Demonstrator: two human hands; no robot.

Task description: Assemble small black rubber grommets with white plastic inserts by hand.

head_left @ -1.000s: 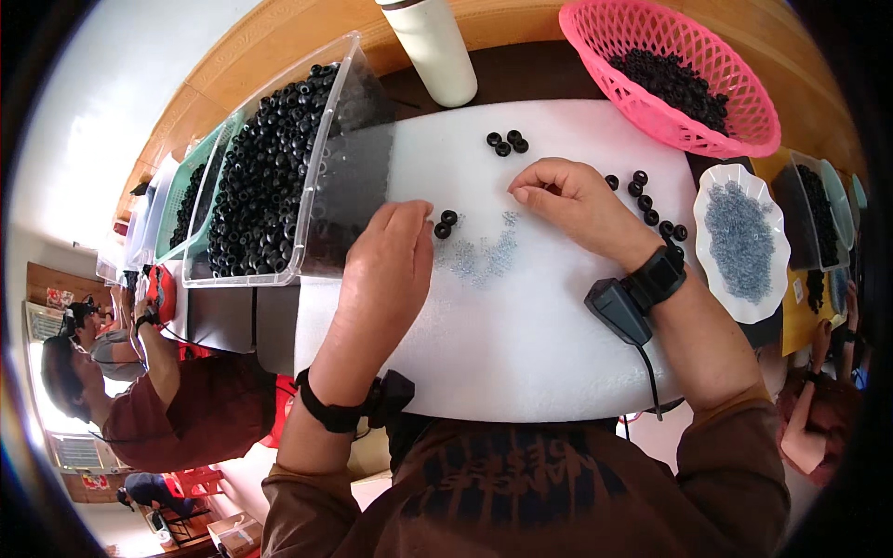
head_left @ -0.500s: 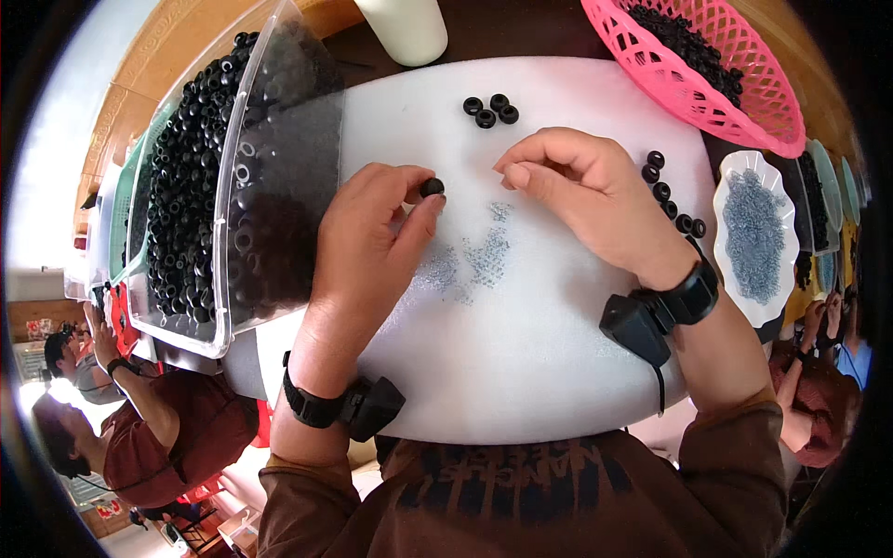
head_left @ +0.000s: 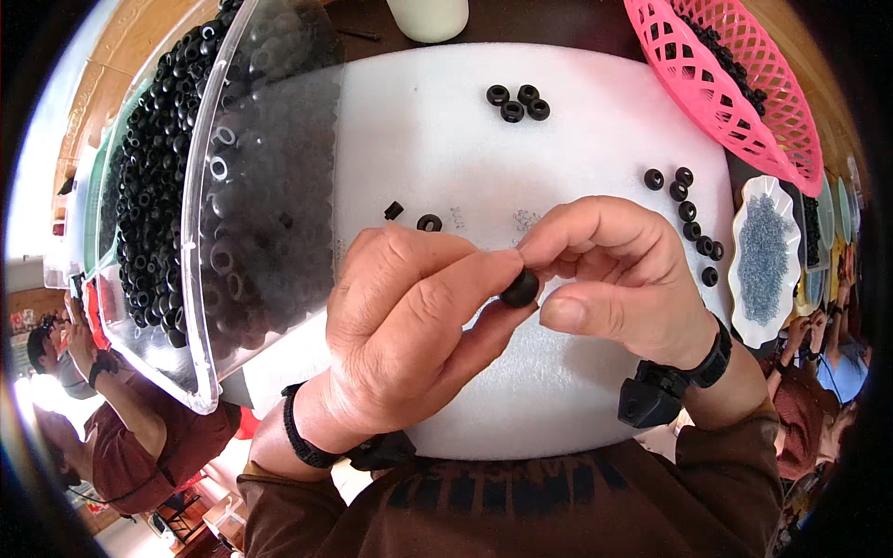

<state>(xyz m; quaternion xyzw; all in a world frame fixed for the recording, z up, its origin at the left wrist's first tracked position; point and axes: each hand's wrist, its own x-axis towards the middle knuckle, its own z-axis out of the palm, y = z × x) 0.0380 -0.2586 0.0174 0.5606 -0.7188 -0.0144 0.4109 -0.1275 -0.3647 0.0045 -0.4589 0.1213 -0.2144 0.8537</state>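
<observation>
Clear plastic forms the tub [head_left: 200, 307] at the left edge of the table, tilted and heaped with glossy black rubber rings [head_left: 158, 186]. Beside it lies a white foam mat [head_left: 558, 149], soft and finely grained, covering the middle of the table. On the mat just past the tub sit a small black stub [head_left: 393, 210] and a single ring [head_left: 429, 223].

The left hand [head_left: 400, 325] comes up from the near edge, wrist banded in black, knuckles upward, its thumb and forefinger stretched rightward and closed on a small round black grommet [head_left: 520, 288], which is held above the mat's centre. The right hand [head_left: 623, 274] meets it from the other side, fingers curled over in an arch, forefinger tip and thumb pressed to the same grommet; a black strap with a boxy device wraps its wrist.

Four rings [head_left: 518, 100] cluster near the far edge of the mat; a loose line of rings [head_left: 690, 219] trails down its right side. Farther right, a pink lattice basket [head_left: 735, 84] holds dark pieces, and a white scalloped dish [head_left: 765, 256] holds fine grey-blue bits.
</observation>
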